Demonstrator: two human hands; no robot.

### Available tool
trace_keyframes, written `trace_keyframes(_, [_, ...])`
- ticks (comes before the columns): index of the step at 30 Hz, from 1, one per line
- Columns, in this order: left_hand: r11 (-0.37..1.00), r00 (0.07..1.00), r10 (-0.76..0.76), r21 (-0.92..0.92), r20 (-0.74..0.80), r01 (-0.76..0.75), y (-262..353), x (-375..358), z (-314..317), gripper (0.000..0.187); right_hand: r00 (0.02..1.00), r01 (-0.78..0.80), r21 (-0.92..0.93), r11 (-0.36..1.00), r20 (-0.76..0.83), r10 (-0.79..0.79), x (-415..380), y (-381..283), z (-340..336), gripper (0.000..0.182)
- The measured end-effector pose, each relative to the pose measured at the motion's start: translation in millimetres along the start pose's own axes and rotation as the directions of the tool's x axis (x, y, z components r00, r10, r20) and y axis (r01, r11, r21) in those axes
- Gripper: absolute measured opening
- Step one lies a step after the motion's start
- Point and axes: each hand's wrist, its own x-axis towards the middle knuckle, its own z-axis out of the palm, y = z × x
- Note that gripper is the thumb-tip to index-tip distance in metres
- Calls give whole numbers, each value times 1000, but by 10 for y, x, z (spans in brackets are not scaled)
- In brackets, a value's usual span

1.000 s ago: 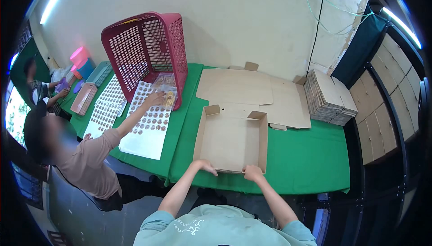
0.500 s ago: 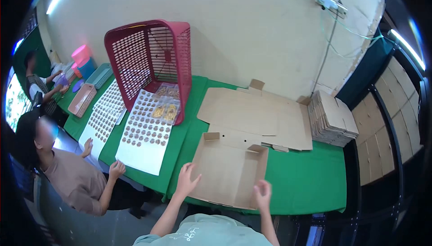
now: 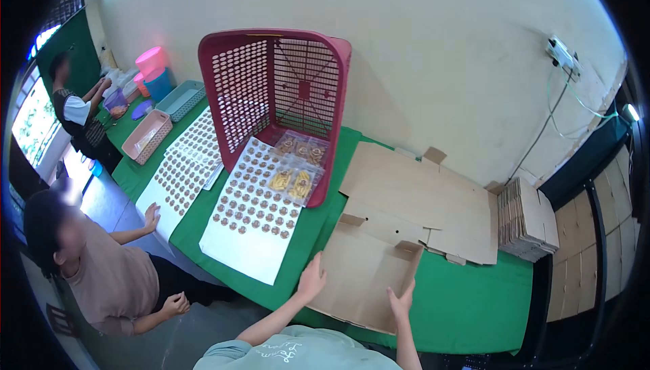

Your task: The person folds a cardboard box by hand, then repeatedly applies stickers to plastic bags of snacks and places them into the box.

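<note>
An open cardboard box with a shallow tray and its wide lid folded back lies on the green-covered table in front of me. My left hand is at the left wall, thumb toward the inside and fingers along the side. At the right wall, my right hand has its thumb over the inner side and its other fingers along the outside. Both hands appear to hold the box by its walls, though the outer fingers are partly hidden. Nothing lies inside the tray.
A maroon plastic basket stands on its side to the left, with packets and a sticker sheet at its mouth. Flattened cartons are stacked at right. A co-worker is at left; another person stands farther back.
My view has turned left, so the scene sits farther right. My hands have come from hovering with fingers spread beside the box to its side walls. The nearby co-worker's nearer hand has drawn back from the sheet.
</note>
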Motion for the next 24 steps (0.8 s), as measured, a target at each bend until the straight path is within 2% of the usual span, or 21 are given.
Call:
trace_keyframes(3, [997, 997, 72, -36, -34, -73, -74, -55, 58, 59, 996, 76, 45, 996, -59, -73, -67, -10, -13, 81])
trace_keyframes(6, [997, 998, 45, -71, 46, -41, -85, -88, -54, 60, 995, 13, -97, 995, -93, -22, -193, -175, 32, 79])
trace_keyframes(9, [992, 996, 89, -97, 32, -86, -175, -93, -80, 60, 991, -50, -216, 975, -134, 22, -193, -283, 79, 73])
trace_keyframes(13, [985, 996, 78, -157, 34, -71, -191, -37, -94, 58, 967, -119, -415, 902, -255, 11, -192, -284, 140, 60])
trace_keyframes(15, [979, 995, 94, -182, 23, -88, -199, 5, -112, 57, 949, -179, -473, 863, -315, 25, -174, -394, 140, 53])
trace_keyframes(18, [979, 997, 42, -204, 59, -29, -261, 47, -177, 55, 925, -257, -563, 786, -378, 32, -156, -435, 198, 43])
trace_keyframes(21, [975, 997, 36, -220, 75, -19, -253, 60, -164, 56, 907, -281, -594, 754, -422, 5, -115, -291, 196, 42])
trace_keyframes(24, [988, 995, 67, -145, 80, -55, -197, 83, -182, 55, 887, -353, -602, 716, -460, 51, -69, -212, 97, 43])
